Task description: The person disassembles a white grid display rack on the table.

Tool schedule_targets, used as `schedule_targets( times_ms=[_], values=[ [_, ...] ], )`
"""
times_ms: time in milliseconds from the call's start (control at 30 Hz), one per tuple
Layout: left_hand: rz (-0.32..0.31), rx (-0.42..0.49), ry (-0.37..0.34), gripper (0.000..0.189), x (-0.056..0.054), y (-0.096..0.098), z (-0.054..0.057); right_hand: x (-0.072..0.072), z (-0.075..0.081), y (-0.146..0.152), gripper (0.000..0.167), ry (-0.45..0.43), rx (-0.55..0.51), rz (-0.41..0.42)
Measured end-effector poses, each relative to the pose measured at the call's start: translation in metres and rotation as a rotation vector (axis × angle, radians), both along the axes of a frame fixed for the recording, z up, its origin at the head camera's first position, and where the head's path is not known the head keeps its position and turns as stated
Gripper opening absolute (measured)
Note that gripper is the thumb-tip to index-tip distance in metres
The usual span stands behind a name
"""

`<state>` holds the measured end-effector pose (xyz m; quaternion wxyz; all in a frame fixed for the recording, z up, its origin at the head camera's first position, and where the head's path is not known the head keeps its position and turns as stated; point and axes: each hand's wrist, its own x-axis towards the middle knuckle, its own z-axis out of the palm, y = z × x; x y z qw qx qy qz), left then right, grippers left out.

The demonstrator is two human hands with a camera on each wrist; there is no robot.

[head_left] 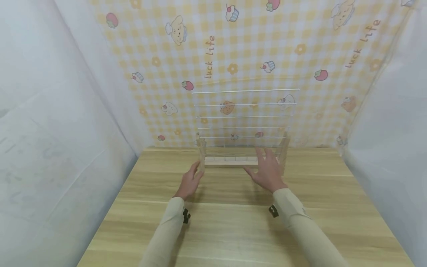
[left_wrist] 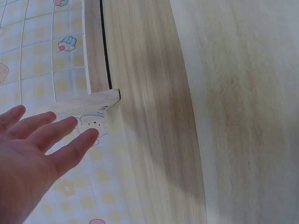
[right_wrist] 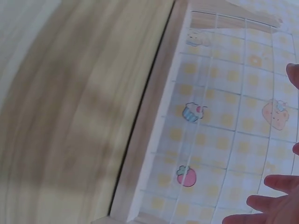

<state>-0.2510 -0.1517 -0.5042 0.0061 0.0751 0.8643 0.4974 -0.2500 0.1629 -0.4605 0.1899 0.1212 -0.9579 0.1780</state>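
Observation:
A rack of thin white wires (head_left: 245,116) stands on the wooden table, with a pale wooden front bar (head_left: 230,165) and a wooden side piece at each end. Beside the left side piece (head_left: 201,148) is my left hand (head_left: 189,181), palm turned toward it, and in the left wrist view its fingers (left_wrist: 60,128) are spread and hold nothing. My right hand (head_left: 267,172) is in front of the rack near the right side piece (head_left: 284,150), fingers spread and empty. Whether either hand touches the wood cannot be told.
Behind the rack hangs a yellow checked cloth (head_left: 253,44) printed with cakes, strawberries and cartoon animals. Pale sheets (head_left: 60,148) wall off the left and right sides. The wood-grain table (head_left: 230,230) extends toward me beneath both forearms.

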Motion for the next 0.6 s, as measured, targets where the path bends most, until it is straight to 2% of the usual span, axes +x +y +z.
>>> schedule_targets(
  times_ms=[133, 267, 400, 600],
  values=[
    [0.028, 0.056, 0.054, 0.049, -0.005, 0.0, -0.001, -0.008, 0.006, -0.005, 0.092, 0.049, -0.048, 0.015],
    [0.091, 0.112, 0.093, 0.044, -0.01, 0.0, 0.001, -0.015, 0.014, -0.01, 0.089, 0.071, -0.115, 0.02],
    [0.141, 0.157, 0.084, 0.046, -0.017, -0.001, 0.006, -0.021, 0.022, -0.014, 0.087, 0.071, -0.151, 0.016],
    [0.162, 0.222, 0.053, 0.053, -0.033, -0.001, 0.018, -0.031, 0.033, -0.023, 0.088, 0.092, -0.19, 0.012]
  ],
)
